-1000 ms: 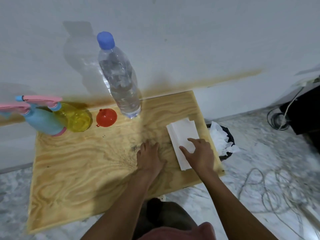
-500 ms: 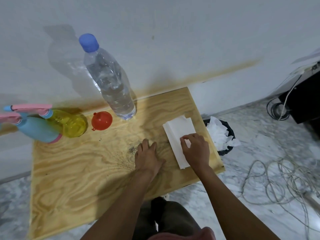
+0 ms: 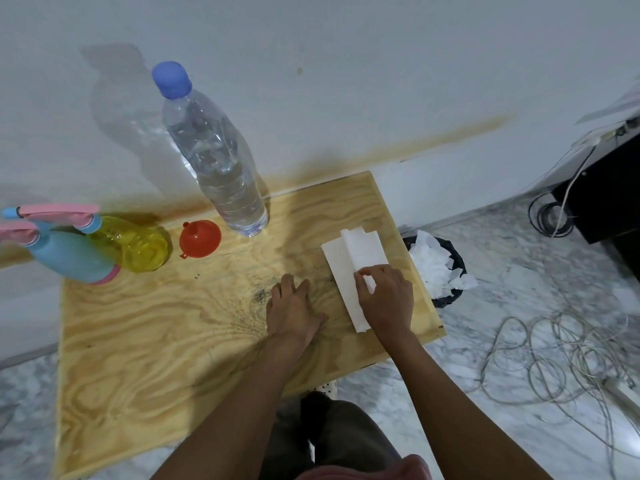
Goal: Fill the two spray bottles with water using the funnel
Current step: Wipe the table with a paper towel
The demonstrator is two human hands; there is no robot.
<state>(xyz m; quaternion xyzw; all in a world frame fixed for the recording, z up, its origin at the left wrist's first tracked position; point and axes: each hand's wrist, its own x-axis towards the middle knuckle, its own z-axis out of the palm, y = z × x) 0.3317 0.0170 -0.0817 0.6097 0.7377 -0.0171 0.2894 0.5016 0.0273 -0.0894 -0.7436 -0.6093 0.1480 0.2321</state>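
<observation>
Pinching the top tissue (image 3: 353, 251) at 3 o'clock, the right hand (image 3: 386, 299) probably readies it for spills. The left hand (image 3: 294, 311) lies flat and empty on the table (image 3: 138, 341).

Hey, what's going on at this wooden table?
A person is at the table, left hand flat on the wood, right hand pinching the top of a stack of paper towels. The water bottle is capped, the red funnel sits beside it, and the yellow spray bottle and blue spray bottle have their pink heads on. No filling has begun.
</observation>
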